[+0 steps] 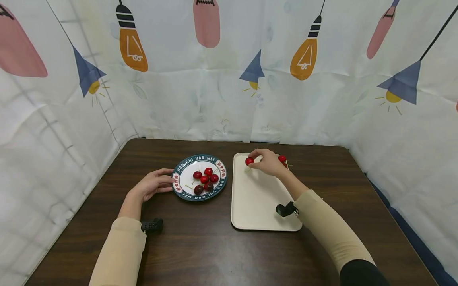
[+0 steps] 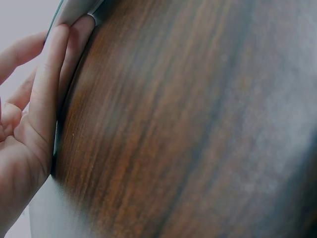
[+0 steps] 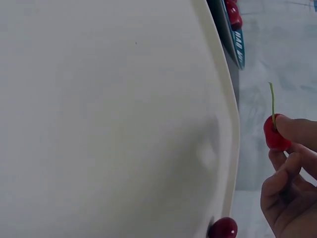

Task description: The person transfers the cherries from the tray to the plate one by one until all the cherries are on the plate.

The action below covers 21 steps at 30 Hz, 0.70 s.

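My right hand pinches a red cherry between thumb and fingers, above the far end of a cream tray. A green stem sticks up from that cherry in the right wrist view. Behind the hand, more red cherries sit at the tray's far right corner, partly hidden. To the left, a round plate with a dark teal lettered rim bears several red and dark red cherries. My left hand touches this plate's left rim with fairly straight fingers; the left wrist view shows fingertips at its edge.
Plate and tray stand side by side on a dark wooden table, a narrow gap between them. Behind the table hangs a white curtain printed with lamps and bulbs. Dark wrist cameras sit at both cuffs.
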Available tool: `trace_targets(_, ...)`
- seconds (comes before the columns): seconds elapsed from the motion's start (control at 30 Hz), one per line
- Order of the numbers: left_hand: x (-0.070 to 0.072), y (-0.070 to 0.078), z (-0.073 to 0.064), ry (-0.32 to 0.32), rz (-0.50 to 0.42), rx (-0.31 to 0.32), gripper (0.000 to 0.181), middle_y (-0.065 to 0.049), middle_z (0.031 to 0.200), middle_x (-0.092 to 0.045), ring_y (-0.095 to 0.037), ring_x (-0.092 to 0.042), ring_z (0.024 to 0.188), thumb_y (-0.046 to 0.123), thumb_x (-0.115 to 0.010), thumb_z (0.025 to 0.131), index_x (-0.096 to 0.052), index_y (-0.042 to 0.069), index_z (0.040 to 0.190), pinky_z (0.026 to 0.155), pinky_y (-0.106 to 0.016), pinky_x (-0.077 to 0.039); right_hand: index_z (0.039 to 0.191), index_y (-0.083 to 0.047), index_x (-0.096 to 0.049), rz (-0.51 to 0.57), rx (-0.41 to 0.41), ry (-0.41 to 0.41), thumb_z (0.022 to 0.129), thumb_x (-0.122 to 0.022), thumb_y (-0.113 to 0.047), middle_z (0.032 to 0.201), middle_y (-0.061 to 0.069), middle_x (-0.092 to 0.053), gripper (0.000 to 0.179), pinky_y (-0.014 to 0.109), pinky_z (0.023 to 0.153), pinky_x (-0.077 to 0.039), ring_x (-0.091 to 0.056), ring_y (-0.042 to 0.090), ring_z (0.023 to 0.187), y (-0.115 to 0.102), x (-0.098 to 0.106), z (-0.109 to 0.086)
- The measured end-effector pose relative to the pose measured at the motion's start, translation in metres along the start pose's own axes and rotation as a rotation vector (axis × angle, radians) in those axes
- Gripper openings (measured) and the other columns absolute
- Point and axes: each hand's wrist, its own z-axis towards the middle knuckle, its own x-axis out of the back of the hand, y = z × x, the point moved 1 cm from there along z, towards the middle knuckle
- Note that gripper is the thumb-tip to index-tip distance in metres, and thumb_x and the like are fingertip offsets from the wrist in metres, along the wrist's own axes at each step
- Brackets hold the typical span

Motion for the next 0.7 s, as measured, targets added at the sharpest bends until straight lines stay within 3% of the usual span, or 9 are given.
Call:
trace_targets(0.23,-0.001,0.001,0.0,-0.002,-0.005,0.001,0.067,-0.025,0.14,-0.046,-0.017,-0.068,0.101,0.016,-0.064,0.104,-0.03,0.002,0.159,0.092,-0.034,-0.058,0.12,-0.006,-0.07,0.009,0.006,0.015,0.092,-0.078,-0.015,0.113,0.009,-0.068,0.031,0.046,0.095,-0.052,-0.058,0.037,0.114,-0.014,-0.017,0.007)
trace_targets(0.7,0.0,-0.001,0.002,-0.007,-0.027,0.003,0.067,-0.024,0.138,-0.047,-0.018,-0.069,0.1,0.015,-0.065,0.103,-0.03,0.003,0.159,0.091,-0.035,-0.058,0.12,-0.008,-0.071,-0.004,0.041,-0.019,0.092,-0.079,-0.018,0.111,0.005,-0.069,0.031,0.036,0.086,-0.053,-0.059,0.025,0.102,-0.033,-0.047,0.023)
